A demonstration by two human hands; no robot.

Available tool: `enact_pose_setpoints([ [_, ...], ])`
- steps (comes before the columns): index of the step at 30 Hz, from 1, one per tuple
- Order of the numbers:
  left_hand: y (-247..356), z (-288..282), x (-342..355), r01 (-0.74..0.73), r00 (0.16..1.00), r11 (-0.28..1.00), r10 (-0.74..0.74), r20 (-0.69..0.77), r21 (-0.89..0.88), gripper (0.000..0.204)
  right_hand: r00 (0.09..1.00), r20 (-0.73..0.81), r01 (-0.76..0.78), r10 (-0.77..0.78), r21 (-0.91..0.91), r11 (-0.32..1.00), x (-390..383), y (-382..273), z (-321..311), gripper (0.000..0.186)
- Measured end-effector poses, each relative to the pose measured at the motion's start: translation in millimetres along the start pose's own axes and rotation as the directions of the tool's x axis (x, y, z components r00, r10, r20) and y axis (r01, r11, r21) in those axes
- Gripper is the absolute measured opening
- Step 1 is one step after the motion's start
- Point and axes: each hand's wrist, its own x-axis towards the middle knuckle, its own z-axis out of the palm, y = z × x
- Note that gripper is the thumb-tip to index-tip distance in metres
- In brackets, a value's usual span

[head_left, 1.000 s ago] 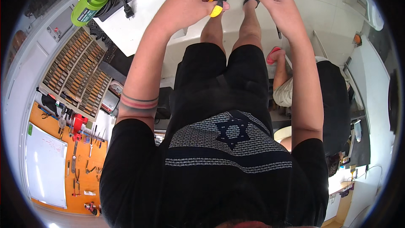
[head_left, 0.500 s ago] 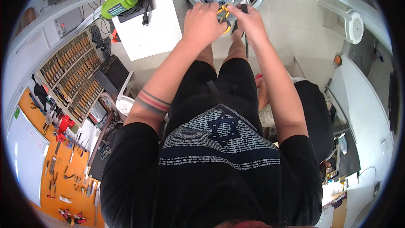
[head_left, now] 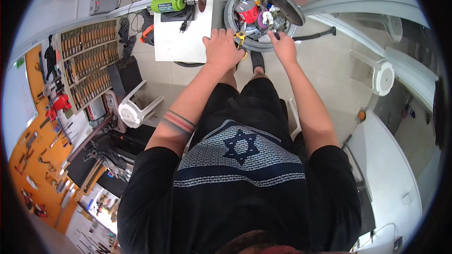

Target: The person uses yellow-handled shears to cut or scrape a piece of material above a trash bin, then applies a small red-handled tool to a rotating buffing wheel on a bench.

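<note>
My left hand (head_left: 223, 49) is closed around a yellow-and-black hand tool (head_left: 240, 36), which sticks out on its thumb side; its jaws are too small to make out. The hand is beside the right edge of a white box-like stand (head_left: 181, 49). To its right, my right hand (head_left: 284, 48) grips a slim dark-handled object (head_left: 277, 35) whose kind does not show. That hand is over the near rim of a round grey bin (head_left: 263, 46). Rubbish fills the bin, including a clear bottle with a red label (head_left: 247, 11). The two hands are apart.
A green electric drill (head_left: 170, 3) with a brown disc in its chuck lies on the stand, its cord and plug beside it. The bin's dark lid (head_left: 282, 2) stands tipped back. White plastic stools (head_left: 131, 113), a black speaker-like box (head_left: 126, 75) and a tool rack (head_left: 89, 61) surround me.
My hands have moved apart; earlier they met at the yellow-and-black tool. The view has shifted, bringing more of the bin and lid into sight. The person at my right has dropped out of view.
</note>
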Motion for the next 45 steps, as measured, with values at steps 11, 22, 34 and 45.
enact_pose_setpoints([
  [11,26,17,-8,-0.109,0.949,0.988,0.135,-0.285,0.107,0.040,0.976,0.179,0.189,-0.122,-0.426,0.885,-9,-15,-47,0.036],
  [22,32,-11,-19,-0.057,0.961,0.998,0.045,-0.271,-0.037,0.041,0.864,0.281,0.502,-0.418,-0.547,0.669,-11,-3,-57,0.074],
  [34,15,-2,-26,-0.199,0.954,0.980,0.196,-0.227,0.012,0.037,0.561,0.347,0.827,-0.752,-0.194,0.528,-21,-62,-91,0.040],
  [45,-17,-14,-36,-0.310,0.909,0.934,0.346,-0.231,0.181,0.021,0.463,0.519,0.886,-0.719,-0.287,0.363,33,-38,-98,0.021],
])
